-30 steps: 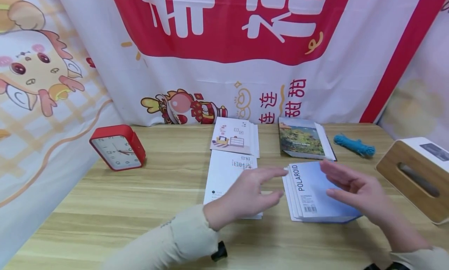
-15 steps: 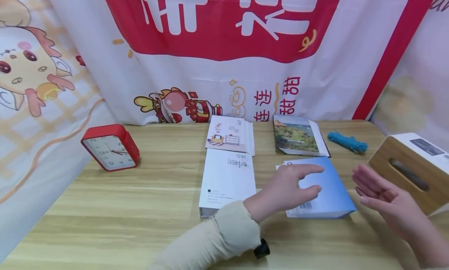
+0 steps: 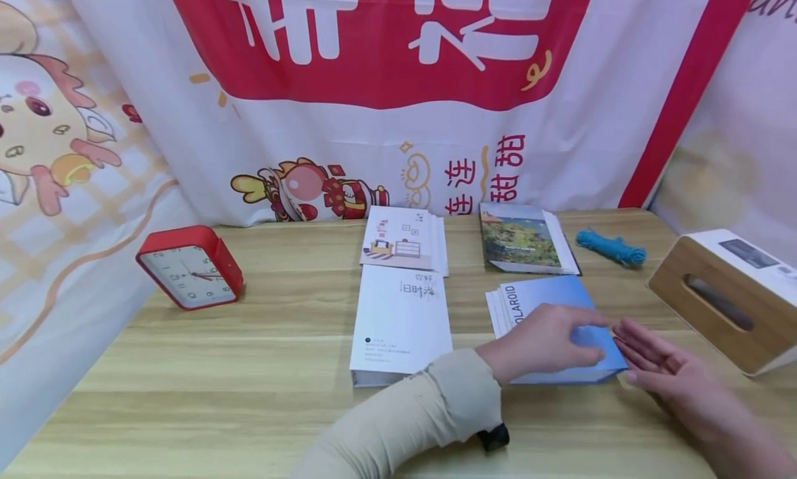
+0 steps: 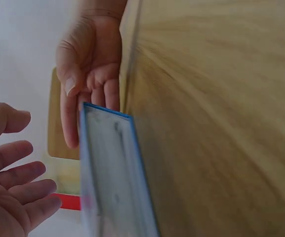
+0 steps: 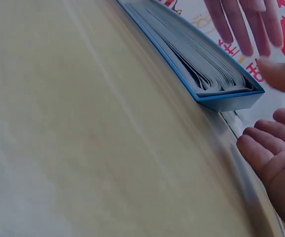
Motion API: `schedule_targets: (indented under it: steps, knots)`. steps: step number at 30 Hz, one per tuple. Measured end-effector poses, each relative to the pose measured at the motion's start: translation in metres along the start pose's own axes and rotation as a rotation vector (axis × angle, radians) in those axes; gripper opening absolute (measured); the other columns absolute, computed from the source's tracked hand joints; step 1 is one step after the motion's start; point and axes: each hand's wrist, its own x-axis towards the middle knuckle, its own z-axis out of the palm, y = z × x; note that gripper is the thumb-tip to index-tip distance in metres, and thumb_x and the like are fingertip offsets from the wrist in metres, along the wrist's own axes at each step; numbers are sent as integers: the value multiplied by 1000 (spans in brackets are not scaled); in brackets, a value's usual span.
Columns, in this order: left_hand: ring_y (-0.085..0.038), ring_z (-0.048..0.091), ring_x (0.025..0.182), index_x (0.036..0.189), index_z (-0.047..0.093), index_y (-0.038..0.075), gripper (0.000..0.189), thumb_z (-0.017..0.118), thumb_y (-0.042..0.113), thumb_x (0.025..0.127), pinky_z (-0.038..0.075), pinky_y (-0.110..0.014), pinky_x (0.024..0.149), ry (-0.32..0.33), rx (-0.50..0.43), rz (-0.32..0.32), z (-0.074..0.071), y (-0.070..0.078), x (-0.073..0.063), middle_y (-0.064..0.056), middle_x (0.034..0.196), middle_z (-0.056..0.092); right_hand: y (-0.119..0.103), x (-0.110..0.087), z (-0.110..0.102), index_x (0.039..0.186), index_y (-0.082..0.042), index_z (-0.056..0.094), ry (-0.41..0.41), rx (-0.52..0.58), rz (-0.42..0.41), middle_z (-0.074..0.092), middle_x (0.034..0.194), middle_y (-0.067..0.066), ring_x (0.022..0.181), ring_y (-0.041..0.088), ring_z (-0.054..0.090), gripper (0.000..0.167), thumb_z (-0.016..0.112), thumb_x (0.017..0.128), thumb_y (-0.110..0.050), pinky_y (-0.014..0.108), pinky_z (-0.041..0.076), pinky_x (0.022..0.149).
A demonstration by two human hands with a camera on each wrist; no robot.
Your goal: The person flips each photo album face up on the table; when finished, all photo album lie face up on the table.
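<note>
A blue photo album [image 3: 560, 292] lettered POLAROID lies flat on the table, a few white sheets fanned out at its left side. In the right wrist view the album's blue case [image 5: 233, 101] shows many packed pages at one end. Over the cover hovers my left hand [image 3: 548, 344], fingers stretched to the right and thumb apart. Beside the album's right edge is my right hand [image 3: 669, 372], palm turned toward it and fingertips right at the corner. The left wrist view has both hands with relaxed fingers, holding nothing.
Left of it lies a white album [image 3: 401, 327], with an illustrated booklet [image 3: 398, 240] behind. A landscape-covered album [image 3: 523, 242], a blue rope bundle [image 3: 610, 248] and a wooden-fronted tissue box [image 3: 710, 306] stand around. A red clock [image 3: 189, 268] is at far left.
My left hand has moved right across the white album to over the blue album. My right hand has shifted off the blue cover to its right edge. The view has turned slightly right.
</note>
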Motion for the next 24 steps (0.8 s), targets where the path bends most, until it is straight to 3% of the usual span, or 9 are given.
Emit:
schedule_targets:
  steps: [7, 13, 16, 20, 24]
  knots:
    - [3, 32, 129, 133, 47, 36, 50, 63, 40, 86, 28, -14, 104, -137, 117, 2, 11, -3, 12, 18, 143, 36, 8, -3, 11, 141, -19, 39, 252, -314, 93, 51, 119, -29, 108, -13, 49, 66, 58, 83, 9, 9, 46, 83]
    - [3, 31, 129, 133, 47, 37, 53, 64, 44, 83, 28, -12, 103, -199, 307, 26, 19, 1, 21, 18, 143, 35, 10, 0, 22, 142, -2, 30, 372, -617, 158, 44, 116, -32, 103, -22, 41, 72, 68, 81, -6, 4, 43, 80]
    - [3, 33, 127, 131, 50, 36, 52, 65, 43, 83, 29, -11, 101, -197, 378, 56, 22, 3, 24, 17, 140, 39, 10, 1, 28, 140, 3, 32, 414, -725, 167, 45, 129, -16, 102, -23, 39, 74, 72, 80, -13, 3, 42, 79]
    - [5, 40, 120, 129, 53, 33, 49, 67, 38, 83, 30, -9, 99, -173, 446, 99, 23, 5, 25, 16, 133, 47, 8, 3, 35, 139, 3, 36, 451, -823, 183, 37, 138, 18, 100, -25, 38, 76, 74, 78, -22, 2, 42, 78]
    - [7, 45, 112, 127, 55, 31, 46, 67, 36, 83, 32, -7, 95, -161, 468, 119, 21, 7, 26, 20, 123, 53, 6, 3, 38, 138, 3, 38, 465, -848, 176, 37, 137, 27, 99, -26, 37, 75, 74, 77, -22, 1, 42, 77]
